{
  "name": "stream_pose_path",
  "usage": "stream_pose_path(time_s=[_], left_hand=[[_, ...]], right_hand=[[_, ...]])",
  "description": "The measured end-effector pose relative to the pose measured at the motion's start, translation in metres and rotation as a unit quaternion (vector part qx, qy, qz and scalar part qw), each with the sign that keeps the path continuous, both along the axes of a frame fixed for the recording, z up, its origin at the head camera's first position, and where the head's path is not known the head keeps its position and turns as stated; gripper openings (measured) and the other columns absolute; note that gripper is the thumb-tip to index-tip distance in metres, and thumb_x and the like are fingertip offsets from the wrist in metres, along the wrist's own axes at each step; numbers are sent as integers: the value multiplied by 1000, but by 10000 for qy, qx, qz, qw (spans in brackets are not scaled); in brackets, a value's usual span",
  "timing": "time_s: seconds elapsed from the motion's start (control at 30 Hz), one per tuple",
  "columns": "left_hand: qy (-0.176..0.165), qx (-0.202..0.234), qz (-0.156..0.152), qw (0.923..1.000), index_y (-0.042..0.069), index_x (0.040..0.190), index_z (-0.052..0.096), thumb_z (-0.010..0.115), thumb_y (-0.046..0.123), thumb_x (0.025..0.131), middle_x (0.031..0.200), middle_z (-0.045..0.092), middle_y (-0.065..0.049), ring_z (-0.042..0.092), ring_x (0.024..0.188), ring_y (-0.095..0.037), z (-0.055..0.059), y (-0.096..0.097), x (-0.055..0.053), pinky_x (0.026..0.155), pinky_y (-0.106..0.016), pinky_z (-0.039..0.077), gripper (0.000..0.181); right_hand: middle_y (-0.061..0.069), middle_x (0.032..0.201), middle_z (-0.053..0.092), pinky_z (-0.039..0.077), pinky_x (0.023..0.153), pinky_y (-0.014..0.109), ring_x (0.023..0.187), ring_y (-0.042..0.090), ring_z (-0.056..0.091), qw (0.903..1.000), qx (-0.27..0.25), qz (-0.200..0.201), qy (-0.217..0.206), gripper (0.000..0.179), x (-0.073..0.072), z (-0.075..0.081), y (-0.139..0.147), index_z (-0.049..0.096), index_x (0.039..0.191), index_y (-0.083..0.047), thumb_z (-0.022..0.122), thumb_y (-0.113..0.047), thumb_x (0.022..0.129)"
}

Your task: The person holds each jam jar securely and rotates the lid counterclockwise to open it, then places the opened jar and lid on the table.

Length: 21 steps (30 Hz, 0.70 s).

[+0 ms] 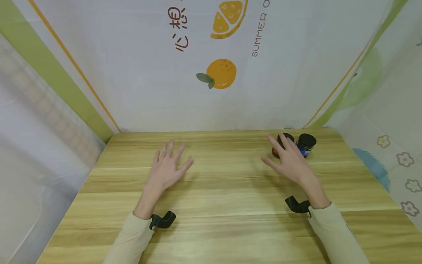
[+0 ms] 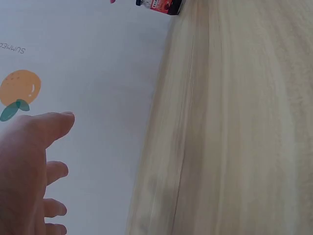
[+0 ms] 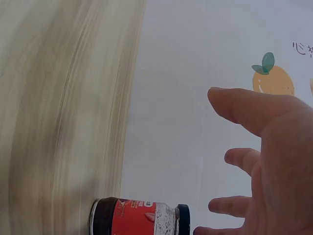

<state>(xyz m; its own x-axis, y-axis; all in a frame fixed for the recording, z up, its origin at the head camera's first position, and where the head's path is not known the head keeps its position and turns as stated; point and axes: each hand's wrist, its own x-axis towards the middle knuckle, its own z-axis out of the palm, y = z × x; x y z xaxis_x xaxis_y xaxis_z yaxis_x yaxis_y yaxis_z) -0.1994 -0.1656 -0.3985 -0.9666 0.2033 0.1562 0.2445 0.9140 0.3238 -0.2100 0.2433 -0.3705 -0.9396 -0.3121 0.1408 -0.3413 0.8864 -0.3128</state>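
Left hand (image 1: 166, 169) and right hand (image 1: 291, 162), each grip released, over the worktop (image 1: 224, 220).
Near the right stand a red-labelled jar (image 3: 134, 218) and blue-labelled jar (image 1: 306, 145).

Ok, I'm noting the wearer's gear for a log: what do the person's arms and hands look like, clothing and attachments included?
The left sleeve and right sleeve are long and pale cream. A bent black fitting sits at each wrist, left fitting and right fitting. The left hand and right hand are ungloved.

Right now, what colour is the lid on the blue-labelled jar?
The lid is black; the head view shows it best.
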Motion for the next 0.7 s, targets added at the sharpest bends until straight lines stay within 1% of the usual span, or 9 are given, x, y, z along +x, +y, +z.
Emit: stream_pose_path(time_s=[0.13, 0.3, 0.5, 0.7], left_hand=[[22, 70, -52, 10000, 18, 162, 24, 38, 69, 99, 166, 6, -22, 4, 151, -44, 1, 4, -1, 118, -63, 9, 82], [11, 143, -106, 9998, 17, 162, 22, 38, 68, 99, 165, 6, -24, 7, 151, -46, 0, 8, -3, 118, -62, 10, 82], [66, 215, -197, 9996, 15, 162, 24, 39, 67, 100, 163, 13, -27, 16, 149, -48, -2, 15, -5, 118, -60, 16, 82], [93, 307, -229, 9992, 16, 162, 23, 38, 67, 100, 162, 18, -27, 22, 147, -48, -4, 23, -7, 116, -62, 20, 81]], right_hand=[[30, 163, 9, 20, 108, 74, 143, 59, 15, 9999, -57, -86, 125, 83, -2, -1, 2, 19, 163, -19, 58, -55, 99], [29, 163, 13, 22, 107, 74, 142, 59, 18, 9994, -100, -180, 269, 83, -6, -2, 5, 20, 163, -21, 59, -55, 98], [32, 159, 20, 23, 108, 72, 139, 61, 23, 9986, -107, -304, 413, 81, -10, -4, 8, 23, 162, -17, 59, -53, 99], [32, 158, 22, 24, 105, 75, 137, 63, 24, 9980, -113, -432, 442, 80, -12, -4, 11, 27, 160, -13, 58, -54, 98]])
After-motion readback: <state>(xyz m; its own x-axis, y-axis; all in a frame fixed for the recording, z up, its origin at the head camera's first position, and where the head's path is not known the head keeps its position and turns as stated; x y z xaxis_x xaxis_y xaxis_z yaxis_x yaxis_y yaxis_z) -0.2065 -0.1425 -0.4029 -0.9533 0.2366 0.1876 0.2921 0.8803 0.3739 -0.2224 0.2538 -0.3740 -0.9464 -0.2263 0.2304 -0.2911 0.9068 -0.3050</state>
